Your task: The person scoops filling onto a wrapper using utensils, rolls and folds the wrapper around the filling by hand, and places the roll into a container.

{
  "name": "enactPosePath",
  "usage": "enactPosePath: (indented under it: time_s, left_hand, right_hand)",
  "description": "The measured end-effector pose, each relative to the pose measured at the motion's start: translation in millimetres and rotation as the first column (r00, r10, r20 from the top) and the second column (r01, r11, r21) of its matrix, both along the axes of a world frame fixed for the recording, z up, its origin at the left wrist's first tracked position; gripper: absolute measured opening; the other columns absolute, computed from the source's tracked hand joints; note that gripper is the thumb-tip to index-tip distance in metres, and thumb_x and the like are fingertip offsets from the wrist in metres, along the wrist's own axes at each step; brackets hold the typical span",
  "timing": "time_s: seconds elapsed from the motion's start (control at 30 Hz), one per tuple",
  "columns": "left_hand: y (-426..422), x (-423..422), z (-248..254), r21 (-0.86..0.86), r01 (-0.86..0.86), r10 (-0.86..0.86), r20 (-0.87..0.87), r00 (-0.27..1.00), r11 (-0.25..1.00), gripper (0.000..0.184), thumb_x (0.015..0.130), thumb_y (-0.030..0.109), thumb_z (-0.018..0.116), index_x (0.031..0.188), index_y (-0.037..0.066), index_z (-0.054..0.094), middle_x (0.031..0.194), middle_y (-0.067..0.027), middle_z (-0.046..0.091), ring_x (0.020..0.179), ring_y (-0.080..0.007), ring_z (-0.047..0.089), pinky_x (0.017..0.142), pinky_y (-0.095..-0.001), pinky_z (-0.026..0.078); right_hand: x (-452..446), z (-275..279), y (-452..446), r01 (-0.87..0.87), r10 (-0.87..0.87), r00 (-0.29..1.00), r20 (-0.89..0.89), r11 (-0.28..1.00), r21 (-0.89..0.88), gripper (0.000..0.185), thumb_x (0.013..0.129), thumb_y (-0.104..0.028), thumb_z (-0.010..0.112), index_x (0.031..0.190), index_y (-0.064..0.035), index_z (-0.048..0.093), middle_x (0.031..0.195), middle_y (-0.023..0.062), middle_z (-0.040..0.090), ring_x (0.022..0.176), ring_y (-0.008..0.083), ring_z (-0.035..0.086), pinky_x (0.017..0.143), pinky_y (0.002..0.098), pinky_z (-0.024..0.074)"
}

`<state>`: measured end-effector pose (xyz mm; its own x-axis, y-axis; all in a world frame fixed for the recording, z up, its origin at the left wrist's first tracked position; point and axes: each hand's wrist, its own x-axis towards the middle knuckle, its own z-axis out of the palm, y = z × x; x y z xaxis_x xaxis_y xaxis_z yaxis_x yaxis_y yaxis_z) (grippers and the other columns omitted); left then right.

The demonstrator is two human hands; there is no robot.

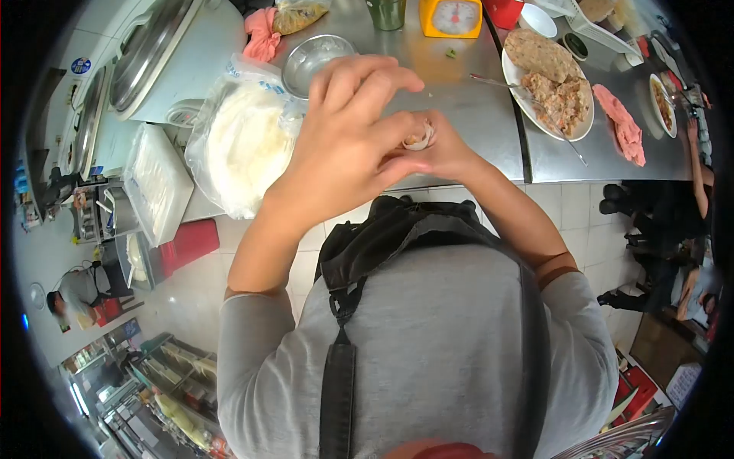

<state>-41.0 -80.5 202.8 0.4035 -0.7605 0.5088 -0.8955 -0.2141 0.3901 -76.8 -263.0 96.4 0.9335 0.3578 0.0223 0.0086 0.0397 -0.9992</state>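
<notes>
Both hands meet above the front edge of the steel table. A small pale dumpling-like piece [419, 136] is held between them, partly hidden by fingers. My left hand [355, 126] pinches its edge with thumb and index finger, the other fingers raised. Wrapped round the piece from the right is my right hand [445, 149]. Left of the hands lies a clear plastic bag [248, 145] with a stack of white round sheets. A metal bowl [315, 61] stands behind my left hand. On the right, a white oval plate [585, 126] holds minced filling and a metal utensil.
A yellow scale [451, 18] and green cup [388, 13] stand at the back. Pink cloths [621, 126] lie at right and back left. Large lidded pots [180, 61] and a white tray [159, 183] are at left. Other people are at far left and far right.
</notes>
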Motion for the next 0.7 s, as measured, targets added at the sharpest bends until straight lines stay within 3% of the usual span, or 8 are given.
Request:
enactPosePath:
  time_s: [0.03, 0.07, 0.23, 0.37, 0.4, 0.43, 0.5, 0.7]
  left_hand:
    - [0, -5, 3, 0.093, -0.105, 0.087, 0.181, 0.980, 0.990, 0.034, 0.067, 0.027, 0.089, 0.097, 0.016, 0.077, 0.132, -0.0046, 0.063, 0.128, -0.0347, 0.052, 0.104, -0.0486, 0.040]
    - [0, -8, 6, 0.097, -0.102, 0.083, 0.179, 0.980, 0.990, 0.034, 0.067, 0.027, 0.089, 0.097, 0.016, 0.077, 0.132, -0.0046, 0.063, 0.128, -0.0347, 0.052, 0.104, -0.0486, 0.040]
    - [0, -5, 0, 0.059, -0.115, 0.094, 0.277, 0.956, 0.992, 0.021, 0.069, 0.021, 0.085, 0.087, 0.013, 0.078, 0.128, -0.0030, 0.067, 0.128, -0.0339, 0.052, 0.105, -0.0480, 0.039]
    - [0, -7, 8, 0.058, -0.098, 0.085, 0.189, 0.978, 0.994, 0.019, 0.070, 0.019, 0.086, 0.086, 0.013, 0.078, 0.127, -0.0049, 0.068, 0.128, -0.0337, 0.052, 0.106, -0.0463, 0.039]
    - [3, -8, 10, -0.057, -0.118, 0.125, 0.128, 0.984, 0.991, 0.019, 0.071, 0.019, 0.086, 0.089, 0.014, 0.080, 0.126, -0.0064, 0.068, 0.128, -0.0337, 0.052, 0.107, -0.0460, 0.038]
    - [5, -10, 12, -0.169, -0.144, 0.156, 0.061, 0.986, 0.975, 0.020, 0.072, 0.019, 0.086, 0.091, 0.015, 0.081, 0.126, -0.0079, 0.068, 0.127, -0.0338, 0.052, 0.108, -0.0457, 0.038]
    - [10, -16, 15, -0.114, -0.137, 0.150, 0.114, 0.982, 0.984, 0.021, 0.073, 0.019, 0.086, 0.094, 0.017, 0.082, 0.126, -0.0090, 0.068, 0.128, -0.0338, 0.051, 0.108, -0.0459, 0.037]
    - [6, -28, 1, -0.020, -0.219, 0.218, 0.220, 0.951, 0.975, 0.025, 0.075, 0.022, 0.086, 0.100, 0.021, 0.084, 0.126, -0.0087, 0.068, 0.130, -0.0344, 0.047, 0.110, -0.0472, 0.035]
  right_hand:
    - [-1, -2, 4, 0.018, -0.024, 0.998, 0.057, 0.995, 0.093, 0.018, 0.082, -0.013, 0.085, 0.089, -0.0043, 0.071, 0.081, -0.0034, 0.067, 0.079, 0.0078, 0.059, 0.072, 0.0283, 0.0489]
    - [-2, -2, 6, 0.033, -0.054, 0.992, 0.111, 0.982, 0.186, 0.018, 0.082, -0.012, 0.085, 0.090, -0.0035, 0.071, 0.082, -0.0026, 0.068, 0.078, 0.0073, 0.058, 0.072, 0.0286, 0.0492]
    - [-6, 20, 5, 0.099, -0.115, 0.985, 0.128, 0.987, 0.125, 0.020, 0.083, -0.013, 0.085, 0.092, -0.0004, 0.072, 0.080, -0.0009, 0.070, 0.079, 0.0079, 0.060, 0.073, 0.0302, 0.0509]
    - [-7, 17, 5, 0.128, -0.150, 0.976, 0.159, 0.981, 0.144, 0.021, 0.083, -0.014, 0.085, 0.091, 0.0004, 0.072, 0.078, -0.0015, 0.068, 0.079, 0.0071, 0.060, 0.071, 0.0307, 0.0511]
    - [-7, 20, 3, 0.132, -0.155, 0.975, 0.158, 0.980, 0.147, 0.021, 0.083, -0.014, 0.085, 0.091, 0.0004, 0.072, 0.078, -0.0015, 0.068, 0.079, 0.0071, 0.060, 0.071, 0.0307, 0.0511]
    - [-8, 27, -2, 0.107, -0.112, 0.993, 0.033, 0.987, 0.122, 0.020, 0.084, -0.013, 0.085, 0.089, 0.0006, 0.071, 0.076, -0.0023, 0.067, 0.078, 0.0066, 0.059, 0.069, 0.0305, 0.0501]
    - [-9, 27, -6, 0.079, -0.069, 0.993, -0.096, 0.992, 0.103, 0.020, 0.084, -0.013, 0.084, 0.088, 0.0008, 0.070, 0.075, -0.0030, 0.065, 0.077, 0.0061, 0.057, 0.067, 0.0302, 0.0492]
    - [-6, 24, 0, 0.140, -0.150, 0.967, 0.206, 0.988, 0.063, 0.016, 0.082, -0.009, 0.078, 0.086, 0.0001, 0.066, 0.070, -0.0014, 0.059, 0.072, 0.0065, 0.050, 0.063, 0.0308, 0.0465]
